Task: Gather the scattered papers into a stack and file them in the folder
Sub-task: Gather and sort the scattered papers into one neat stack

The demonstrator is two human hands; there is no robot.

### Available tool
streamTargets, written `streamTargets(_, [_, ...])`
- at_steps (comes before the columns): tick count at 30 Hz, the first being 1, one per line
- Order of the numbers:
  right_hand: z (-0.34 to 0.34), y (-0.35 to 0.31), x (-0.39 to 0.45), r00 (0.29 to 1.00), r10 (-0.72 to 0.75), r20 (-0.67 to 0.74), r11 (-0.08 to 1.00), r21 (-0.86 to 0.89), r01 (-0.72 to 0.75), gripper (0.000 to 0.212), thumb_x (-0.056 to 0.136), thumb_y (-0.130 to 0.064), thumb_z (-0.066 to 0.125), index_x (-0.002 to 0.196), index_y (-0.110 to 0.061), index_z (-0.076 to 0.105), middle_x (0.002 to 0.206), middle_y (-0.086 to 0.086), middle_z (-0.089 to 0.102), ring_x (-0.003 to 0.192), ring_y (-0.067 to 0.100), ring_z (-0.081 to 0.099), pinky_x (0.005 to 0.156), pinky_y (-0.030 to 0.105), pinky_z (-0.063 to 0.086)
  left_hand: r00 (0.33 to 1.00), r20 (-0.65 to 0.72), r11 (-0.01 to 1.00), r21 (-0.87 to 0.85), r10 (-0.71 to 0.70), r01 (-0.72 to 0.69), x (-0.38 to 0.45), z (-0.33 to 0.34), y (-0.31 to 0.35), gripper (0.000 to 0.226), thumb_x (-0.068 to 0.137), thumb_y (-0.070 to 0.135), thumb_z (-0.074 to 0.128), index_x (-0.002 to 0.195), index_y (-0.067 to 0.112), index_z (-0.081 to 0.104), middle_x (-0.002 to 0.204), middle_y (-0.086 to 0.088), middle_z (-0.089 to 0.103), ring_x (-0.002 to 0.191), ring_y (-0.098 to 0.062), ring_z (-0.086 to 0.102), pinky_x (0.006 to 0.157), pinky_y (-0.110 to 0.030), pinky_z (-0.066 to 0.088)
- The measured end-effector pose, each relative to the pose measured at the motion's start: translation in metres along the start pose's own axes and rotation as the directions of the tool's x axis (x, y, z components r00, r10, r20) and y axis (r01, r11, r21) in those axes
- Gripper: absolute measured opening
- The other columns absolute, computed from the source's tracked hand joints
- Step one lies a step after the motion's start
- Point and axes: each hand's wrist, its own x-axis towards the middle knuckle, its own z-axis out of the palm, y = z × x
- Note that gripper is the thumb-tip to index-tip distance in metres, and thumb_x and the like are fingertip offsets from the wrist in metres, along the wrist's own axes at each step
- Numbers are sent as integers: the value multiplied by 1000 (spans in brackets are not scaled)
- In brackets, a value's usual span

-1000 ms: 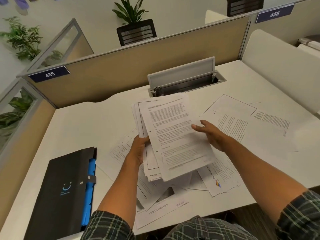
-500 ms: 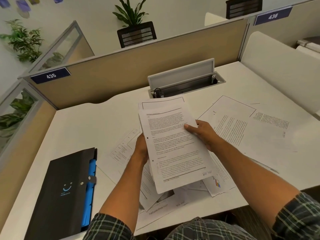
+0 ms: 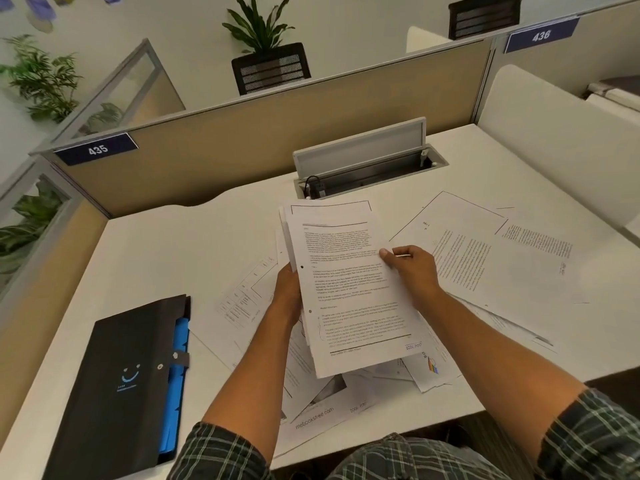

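Above desk (image 3: 145,258), hands squared stack (image 3: 349,292) tighter

both hands (image 3: 289,289) hold paper stack (image 3: 349,289) | folder (image 3: 117,386) apparently shut, left

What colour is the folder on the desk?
Black, with blue dividers inside, in the head view: folder.

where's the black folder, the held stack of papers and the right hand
black folder (image 3: 114,382): head view, middle of its cover
held stack of papers (image 3: 349,306): head view, top sheet's text
right hand (image 3: 412,268): head view, back of hand
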Motion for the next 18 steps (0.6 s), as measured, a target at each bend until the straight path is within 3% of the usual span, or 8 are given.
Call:
streamTargets(3, [3,-1,-1,1000,24,-16,1000,20,-23,52,79,-58,81,113,-20,69,107,-5,72,96,13,69,79,31,56,999,34,999,-37,23,-21,-1,0,1,17,102,22,60,105,8,68,95,-18,68,83,-32,61,75,-41,47])
streamTargets(7, [3,-8,-1,999,19,-32,1000,26,-18,57,76,-62,82,114,-22,66,105,-11,67,95,5,62,69,22,45,1000,1,999,-25,22,-22,-2,1,2,17,100,22,63,102,6,70,93,-17,71,84,-32,64,71,-38,53])
streamTargets(11, [-3,-4,1,998,-43,-40,999,16,44,43,72,-50,90,95,-19,72,90,-7,77,81,12,74,69,26,56,995,-17,995,-34,94,-95,-2,2,0,21,96,6,65,114,-1,72,111,-24,74,96,-36,71,88,-51,59])
streamTargets(14, [-7,-3,1,996,-77,-51,997,14,78,35,74,-47,88,90,-19,73,85,-9,79,72,13,77,63,28,61,993,-36,994,-23,108,-109,-3,2,-2,24,95,9,68,118,2,73,113,-22,74,109,-41,69,96,-58,56])
streamTargets(18, [-12,-8,6,986,-68,-151,995,63,79,30,81,-43,84,89,-18,72,84,-4,79,71,17,78,65,35,64,990,-17,990,27,139,-139,-5,2,-5,37,91,28,78,124,14,71,114,-4,77,110,-23,72,101,-48,56])
